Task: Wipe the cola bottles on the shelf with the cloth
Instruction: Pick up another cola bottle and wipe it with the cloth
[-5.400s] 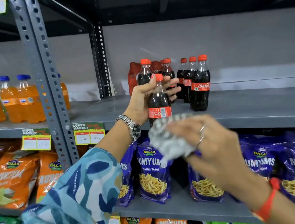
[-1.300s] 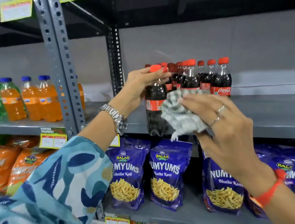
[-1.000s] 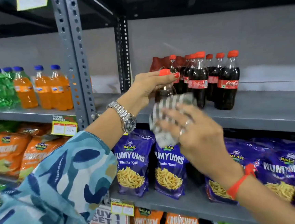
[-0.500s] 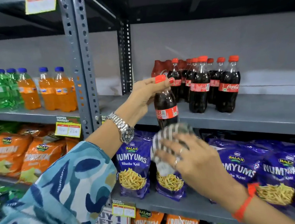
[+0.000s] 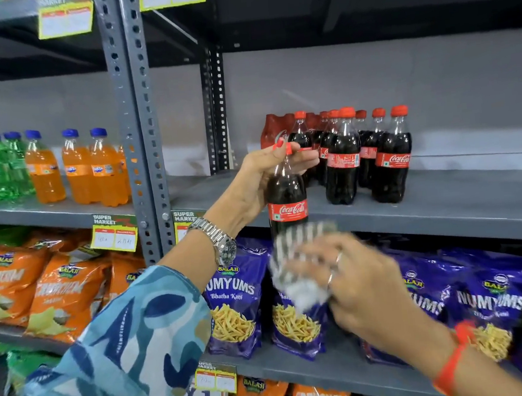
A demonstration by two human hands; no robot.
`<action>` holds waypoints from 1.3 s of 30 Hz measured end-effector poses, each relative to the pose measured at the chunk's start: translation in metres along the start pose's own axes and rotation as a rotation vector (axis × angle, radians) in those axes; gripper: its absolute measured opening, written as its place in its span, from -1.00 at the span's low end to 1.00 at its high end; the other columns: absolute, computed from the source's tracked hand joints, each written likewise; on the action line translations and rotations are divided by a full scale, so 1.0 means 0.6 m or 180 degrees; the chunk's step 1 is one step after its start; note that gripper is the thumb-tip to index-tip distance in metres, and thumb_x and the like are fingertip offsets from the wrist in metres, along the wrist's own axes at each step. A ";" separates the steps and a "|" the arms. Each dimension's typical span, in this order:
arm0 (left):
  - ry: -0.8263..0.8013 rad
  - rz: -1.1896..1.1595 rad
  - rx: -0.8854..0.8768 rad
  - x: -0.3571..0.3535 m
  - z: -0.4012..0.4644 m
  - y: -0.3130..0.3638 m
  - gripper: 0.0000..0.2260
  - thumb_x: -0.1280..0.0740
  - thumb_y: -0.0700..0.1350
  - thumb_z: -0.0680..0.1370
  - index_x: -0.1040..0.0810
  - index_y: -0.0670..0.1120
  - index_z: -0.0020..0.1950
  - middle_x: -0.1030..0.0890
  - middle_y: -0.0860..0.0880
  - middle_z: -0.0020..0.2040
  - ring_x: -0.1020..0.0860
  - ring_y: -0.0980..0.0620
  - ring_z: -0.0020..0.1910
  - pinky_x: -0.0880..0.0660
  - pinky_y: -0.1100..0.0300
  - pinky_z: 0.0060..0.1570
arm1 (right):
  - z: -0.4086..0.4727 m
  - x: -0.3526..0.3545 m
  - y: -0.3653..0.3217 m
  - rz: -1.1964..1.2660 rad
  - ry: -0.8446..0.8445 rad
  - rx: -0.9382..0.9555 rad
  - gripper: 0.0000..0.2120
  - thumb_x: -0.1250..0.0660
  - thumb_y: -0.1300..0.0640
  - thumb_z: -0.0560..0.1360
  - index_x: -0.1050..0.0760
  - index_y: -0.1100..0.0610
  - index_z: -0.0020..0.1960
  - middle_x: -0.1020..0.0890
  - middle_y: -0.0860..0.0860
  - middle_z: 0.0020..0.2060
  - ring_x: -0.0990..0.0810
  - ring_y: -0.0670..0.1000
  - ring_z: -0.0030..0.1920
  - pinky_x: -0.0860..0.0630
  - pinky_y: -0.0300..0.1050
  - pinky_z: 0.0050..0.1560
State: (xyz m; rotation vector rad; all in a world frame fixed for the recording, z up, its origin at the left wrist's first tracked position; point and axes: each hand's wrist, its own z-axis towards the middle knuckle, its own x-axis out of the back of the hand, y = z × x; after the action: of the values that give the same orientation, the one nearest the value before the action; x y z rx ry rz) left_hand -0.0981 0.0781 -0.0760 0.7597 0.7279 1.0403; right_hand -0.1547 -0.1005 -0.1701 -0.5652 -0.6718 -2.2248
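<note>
Left hand [image 5: 259, 179] gripping Coca-Cola bottle [image 5: 286, 202] by cap, right hand [image 5: 352, 287] clutching blurred cloth [image 5: 297, 264], Numyums bags [image 5: 235, 298] below

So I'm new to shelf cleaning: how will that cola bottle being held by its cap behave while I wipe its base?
The cola bottle looks full, so probably heavy for its size. Hanging from the left hand by a fingertip grip at the cap, it may swing as the cloth in the right hand pushes its base. Tall and narrow, it could tip once stood on the shelf.
</note>
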 end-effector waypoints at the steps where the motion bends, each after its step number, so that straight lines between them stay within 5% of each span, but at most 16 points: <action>1: 0.0001 0.0054 -0.0018 0.003 -0.001 -0.001 -0.78 -0.12 -0.17 0.60 -0.54 -0.16 -0.08 -0.70 -0.09 -0.11 -0.63 -0.09 0.02 -0.41 -0.01 0.26 | -0.020 -0.006 -0.008 -0.0045 -0.0237 0.0186 -0.49 -0.10 0.21 0.27 -0.51 -0.07 0.15 -0.63 -0.11 0.08 -0.47 -0.02 0.10 -0.52 -0.20 -0.14; 3: -0.0002 0.0055 -0.0041 0.010 -0.002 -0.004 -0.80 -0.16 -0.13 0.57 -0.55 -0.14 -0.08 -0.69 -0.10 -0.06 -0.60 -0.12 0.08 -0.39 -0.05 0.28 | -0.036 -0.002 -0.013 0.0031 -0.0434 0.0280 -0.49 -0.09 0.20 0.27 -0.50 -0.09 0.15 -0.63 -0.13 0.06 -0.49 -0.01 0.09 -0.56 -0.18 -0.14; 9: -0.0098 -0.0414 0.0085 -0.009 0.000 -0.020 -0.73 -0.10 -0.08 0.57 -0.56 -0.15 -0.09 -0.69 -0.12 -0.08 -0.61 -0.11 0.06 -0.43 -0.08 0.22 | 0.053 0.041 0.005 -0.0134 0.0435 -0.0277 -0.51 -0.22 0.31 0.36 -0.50 0.01 0.25 -0.59 -0.03 0.18 -0.51 0.09 0.13 -0.46 -0.11 0.04; 12: -0.0011 -0.0609 0.0088 -0.013 0.003 -0.025 -0.75 -0.12 -0.10 0.56 -0.56 -0.17 -0.09 -0.69 -0.12 -0.15 -0.63 -0.12 0.01 -0.48 -0.06 0.16 | 0.031 0.013 -0.012 -0.0591 0.0183 0.0041 -0.62 -0.23 0.24 0.43 -0.53 -0.02 0.19 -0.62 0.00 0.13 -0.52 0.10 0.11 -0.48 -0.02 0.08; 15: 0.0137 -0.0474 0.0086 -0.004 0.004 -0.018 -0.78 -0.16 -0.11 0.54 -0.55 -0.18 -0.07 -0.69 -0.11 -0.18 -0.64 -0.12 -0.03 -0.49 -0.04 0.16 | -0.030 -0.006 -0.050 -0.0648 -0.0680 0.0674 -0.71 -0.46 0.05 0.29 -0.62 -0.09 0.01 -0.68 -0.04 -0.03 -0.62 0.05 -0.02 -0.58 0.02 0.03; 17: 0.0212 -0.0456 0.0090 0.000 0.005 -0.016 -0.79 -0.18 -0.11 0.54 -0.55 -0.19 -0.06 -0.69 -0.10 -0.18 -0.64 -0.10 -0.05 -0.50 -0.03 0.15 | -0.035 0.006 -0.054 -0.0542 -0.0802 0.0694 -0.81 -0.35 0.04 0.36 -0.62 -0.09 -0.04 -0.69 -0.07 -0.09 -0.63 0.02 -0.09 -0.60 -0.02 -0.03; 22: 0.0199 -0.0550 0.0104 -0.011 0.007 -0.020 -0.74 -0.14 -0.07 0.57 -0.53 -0.21 -0.03 -0.69 -0.11 -0.18 -0.65 -0.10 -0.07 -0.52 -0.02 0.11 | 0.046 0.039 -0.023 -0.0920 0.0357 0.0163 -0.65 -0.07 0.24 0.56 -0.56 0.01 0.14 -0.64 0.03 0.07 -0.58 0.14 0.03 -0.48 0.04 0.10; 26: 0.0193 -0.0492 0.0045 -0.020 0.011 -0.022 -0.77 -0.15 -0.12 0.56 -0.55 -0.22 -0.03 -0.69 -0.10 -0.20 -0.65 -0.08 -0.11 -0.54 0.04 0.09 | 0.028 -0.001 -0.054 -0.1088 -0.0313 0.0461 -0.71 -0.17 0.18 0.45 -0.57 0.05 0.09 -0.63 0.08 0.07 -0.56 0.15 0.06 -0.46 0.12 0.15; 29: 0.0273 -0.0431 0.0044 -0.012 0.015 -0.024 -0.77 -0.16 -0.12 0.56 -0.55 -0.21 -0.04 -0.69 -0.10 -0.20 -0.66 -0.08 -0.13 -0.53 0.02 0.11 | -0.009 0.017 -0.060 -0.0544 -0.0759 0.0625 -0.75 -0.33 0.10 0.31 -0.61 -0.06 -0.03 -0.67 -0.04 -0.06 -0.61 0.05 -0.04 -0.55 0.01 0.03; 34: 0.0177 -0.0824 0.0165 -0.009 0.023 -0.033 -0.68 -0.10 -0.03 0.56 -0.56 -0.21 -0.07 -0.69 -0.11 -0.23 -0.66 -0.13 -0.14 -0.52 -0.05 0.06 | 0.046 0.055 0.006 0.0211 0.0481 -0.0487 -0.43 -0.21 0.33 0.23 -0.55 -0.03 0.17 -0.61 -0.11 0.11 -0.46 -0.01 0.07 -0.39 -0.29 -0.05; 37: -0.0036 -0.0920 0.0166 -0.017 0.031 -0.042 -0.68 -0.17 0.01 0.47 -0.60 -0.19 -0.10 -0.69 -0.12 -0.19 -0.65 -0.14 -0.07 -0.51 -0.05 0.11 | 0.051 0.041 0.012 0.0312 0.0172 -0.0843 -0.42 -0.14 0.28 0.23 -0.48 -0.03 0.22 -0.57 -0.10 0.15 -0.43 -0.01 0.08 -0.34 -0.35 -0.13; 39: -0.0079 -0.1020 0.0176 -0.013 0.038 -0.045 -0.68 -0.19 0.00 0.45 -0.62 -0.20 -0.13 -0.69 -0.14 -0.20 -0.65 -0.16 -0.08 -0.51 -0.06 0.11 | 0.020 0.025 -0.001 0.0175 -0.0255 -0.0537 -0.47 -0.10 0.19 0.23 -0.50 -0.04 0.16 -0.59 -0.12 0.06 -0.47 -0.02 -0.01 -0.15 -0.44 -0.28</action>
State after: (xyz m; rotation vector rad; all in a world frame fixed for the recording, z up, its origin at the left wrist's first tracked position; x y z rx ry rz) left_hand -0.0695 0.0580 -0.0846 0.6754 0.8290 0.7221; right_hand -0.1624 -0.1009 -0.1526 -0.7518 -0.5051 -2.2297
